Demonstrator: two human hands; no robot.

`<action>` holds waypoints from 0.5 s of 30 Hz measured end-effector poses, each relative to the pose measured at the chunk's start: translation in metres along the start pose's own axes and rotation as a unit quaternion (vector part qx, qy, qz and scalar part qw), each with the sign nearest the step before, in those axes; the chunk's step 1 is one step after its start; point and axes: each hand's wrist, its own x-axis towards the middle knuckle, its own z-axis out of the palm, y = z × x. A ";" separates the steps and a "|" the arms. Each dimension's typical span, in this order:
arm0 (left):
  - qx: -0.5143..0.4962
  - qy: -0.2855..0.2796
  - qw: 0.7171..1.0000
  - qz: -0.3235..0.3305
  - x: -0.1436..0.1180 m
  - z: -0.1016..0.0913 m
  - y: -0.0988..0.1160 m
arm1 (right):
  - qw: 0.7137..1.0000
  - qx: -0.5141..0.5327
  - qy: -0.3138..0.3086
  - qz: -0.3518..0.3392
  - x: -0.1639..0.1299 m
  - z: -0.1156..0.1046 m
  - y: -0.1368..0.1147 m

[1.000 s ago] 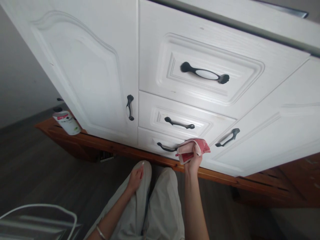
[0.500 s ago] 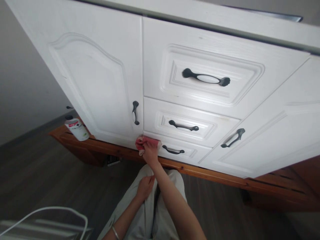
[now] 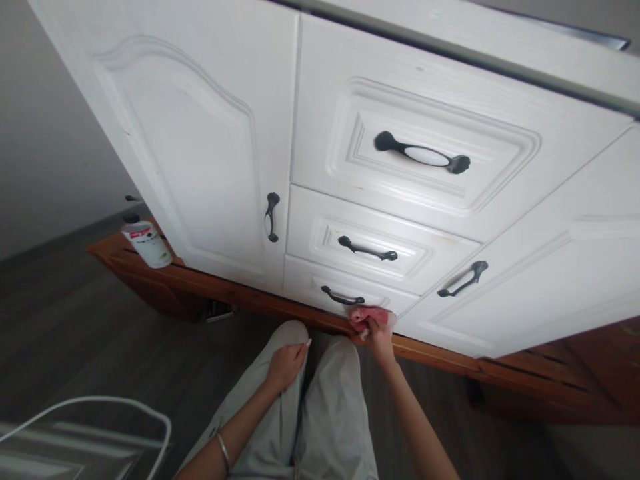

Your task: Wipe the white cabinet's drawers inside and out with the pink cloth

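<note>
My right hand (image 3: 381, 339) grips a folded pink cloth (image 3: 369, 318) and presses it against the lower edge of the bottom drawer (image 3: 307, 283), just below and right of that drawer's dark handle (image 3: 343, 296). Part of the cloth is hidden behind my fingers. On my left thigh, near the knee, lies my left hand (image 3: 289, 365), its fingers loosely laid over the trouser leg with nothing in them. The white cabinet's middle drawer (image 3: 300, 227) and top drawer (image 3: 317, 100) are closed above the cloth.
A white bottle with a dark cap (image 3: 149, 243) stands on the wooden base (image 3: 430, 351) at the left. Cabinet doors with dark handles flank the drawers, the left door (image 3: 200, 167) among them. A white cable (image 3: 100, 399) curves at lower left above the dark floor.
My right hand has slid the cloth rightward along the bottom drawer, from its left end to below the handle's right end. My left hand stays on my thigh. The view has shifted slightly.
</note>
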 end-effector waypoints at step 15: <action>0.038 -0.008 0.999 0.010 -0.003 -0.002 0.003 | 0.945 0.195 0.212 0.158 0.047 -0.079 -0.018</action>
